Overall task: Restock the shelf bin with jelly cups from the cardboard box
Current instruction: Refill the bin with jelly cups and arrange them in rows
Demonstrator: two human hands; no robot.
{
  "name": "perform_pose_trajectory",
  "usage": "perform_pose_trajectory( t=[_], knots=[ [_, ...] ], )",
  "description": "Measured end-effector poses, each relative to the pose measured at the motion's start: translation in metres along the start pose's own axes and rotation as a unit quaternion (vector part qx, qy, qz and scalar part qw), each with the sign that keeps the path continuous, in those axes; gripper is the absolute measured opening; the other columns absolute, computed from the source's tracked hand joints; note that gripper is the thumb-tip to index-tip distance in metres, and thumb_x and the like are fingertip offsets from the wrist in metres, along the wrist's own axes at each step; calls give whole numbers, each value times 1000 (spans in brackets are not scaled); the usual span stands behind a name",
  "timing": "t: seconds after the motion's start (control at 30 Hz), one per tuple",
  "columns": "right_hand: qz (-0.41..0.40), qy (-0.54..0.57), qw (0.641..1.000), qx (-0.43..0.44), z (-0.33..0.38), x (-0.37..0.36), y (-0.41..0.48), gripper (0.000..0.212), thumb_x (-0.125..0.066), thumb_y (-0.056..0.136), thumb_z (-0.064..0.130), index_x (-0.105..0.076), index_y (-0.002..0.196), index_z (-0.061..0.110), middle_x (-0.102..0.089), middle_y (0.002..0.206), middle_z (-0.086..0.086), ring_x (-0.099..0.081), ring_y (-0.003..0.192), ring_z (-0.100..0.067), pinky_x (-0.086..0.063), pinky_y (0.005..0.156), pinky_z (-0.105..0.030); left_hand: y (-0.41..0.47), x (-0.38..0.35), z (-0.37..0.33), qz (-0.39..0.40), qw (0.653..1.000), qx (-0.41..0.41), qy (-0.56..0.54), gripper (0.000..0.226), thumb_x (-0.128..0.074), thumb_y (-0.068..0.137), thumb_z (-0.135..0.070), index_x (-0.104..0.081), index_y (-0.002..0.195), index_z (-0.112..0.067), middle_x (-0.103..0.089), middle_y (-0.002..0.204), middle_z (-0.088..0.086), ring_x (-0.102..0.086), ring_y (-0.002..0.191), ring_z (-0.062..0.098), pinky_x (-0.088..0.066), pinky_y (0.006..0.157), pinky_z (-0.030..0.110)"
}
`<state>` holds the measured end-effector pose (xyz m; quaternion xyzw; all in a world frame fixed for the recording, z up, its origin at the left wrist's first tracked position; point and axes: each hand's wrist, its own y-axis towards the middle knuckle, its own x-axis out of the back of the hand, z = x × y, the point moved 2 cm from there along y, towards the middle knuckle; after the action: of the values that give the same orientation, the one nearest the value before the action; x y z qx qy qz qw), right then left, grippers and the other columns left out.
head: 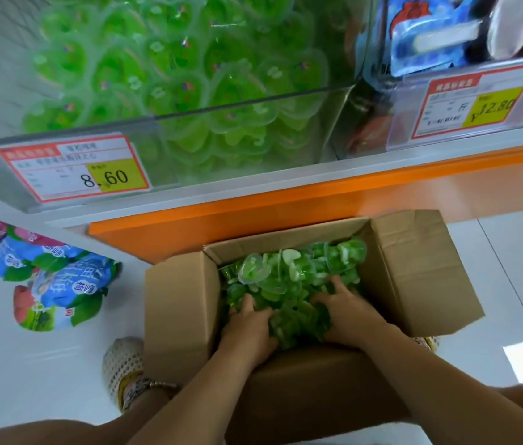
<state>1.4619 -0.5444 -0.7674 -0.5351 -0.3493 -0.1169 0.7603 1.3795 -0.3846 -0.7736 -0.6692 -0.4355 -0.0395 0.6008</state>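
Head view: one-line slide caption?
Left hand and right hand gather green jelly cups in the open cardboard box below the clear shelf bin.

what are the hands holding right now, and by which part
The left hand and right hand are both dug into the jelly cups in the cardboard box; whether either grips any cannot be told.

Glossy white tiled floor [510, 284] beneath orange-trimmed shelving [285, 200].

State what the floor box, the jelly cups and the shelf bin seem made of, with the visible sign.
Box: brown cardboard, matte, with creased flaps. Jelly cups: thin clear plastic, it seems, shiny over green jelly. Shelf bin: clear rigid plastic, perhaps acrylic; the cups show through its glossy wall.
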Motion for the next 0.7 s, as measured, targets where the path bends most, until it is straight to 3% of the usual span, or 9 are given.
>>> perform_pose_trajectory(
  t=[0.07, 0.2, 0.33, 0.47, 0.7],
  knots=[
    [-4, 12, 1000, -4, -3, 2, -1, 62, -69, 81, 36, -38, 135, 33, -1, 152, -9, -48, 120, -30, -46, 96, -38, 1, 2, 5, 9, 1000, -10, -14, 49, -63, 83, -42, -49, 129, -32, -20, 140, 2, -28, 128, 29, -38, 103, 39],
    [7, 6, 1000, -19, 0, -5, -1, 65, -63, 84, 39, -31, 139, 30, -4, 150, -11, -43, 126, -30, -41, 101, -45, 1, -3, -6, 68, 997, 4, -37, 79, -63, 76, -63, -30, 144, -40, 8, 157, -1, -9, 142, 37, -25, 114, 46],
    [5, -16, 1000, -17, -2, -3, 2, 65, -66, 82, 40, -34, 138, 30, -13, 145, -9, -47, 120, -33, -43, 99, -44, 5, -9, -19, 20, 1000, 3, -11, 61, -56, 81, -61, -38, 137, -44, 2, 156, -1, -22, 137, 41, -34, 108, 46],
    [22, 26, 999, 12, -10, 7, 3, 59, -75, 75, 33, -46, 126, 28, -27, 135, -7, -52, 112, -30, -48, 93, -37, 11, -6, -14, 35, 999, -9, -10, 54, -58, 85, -52, -42, 135, -42, 8, 156, -2, -22, 137, 40, -37, 106, 44],
    [-5, 89, 995, 43, -18, 12, -1, 53, -79, 70, 28, -51, 115, 30, -33, 129, -2, -54, 104, -21, -50, 85, -28, 7, -5, 4, -16, 997, -70, -25, 49, -67, 83, -38, -52, 130, -32, -29, 133, -1, -41, 121, 24, -41, 102, 36]
  ],
)
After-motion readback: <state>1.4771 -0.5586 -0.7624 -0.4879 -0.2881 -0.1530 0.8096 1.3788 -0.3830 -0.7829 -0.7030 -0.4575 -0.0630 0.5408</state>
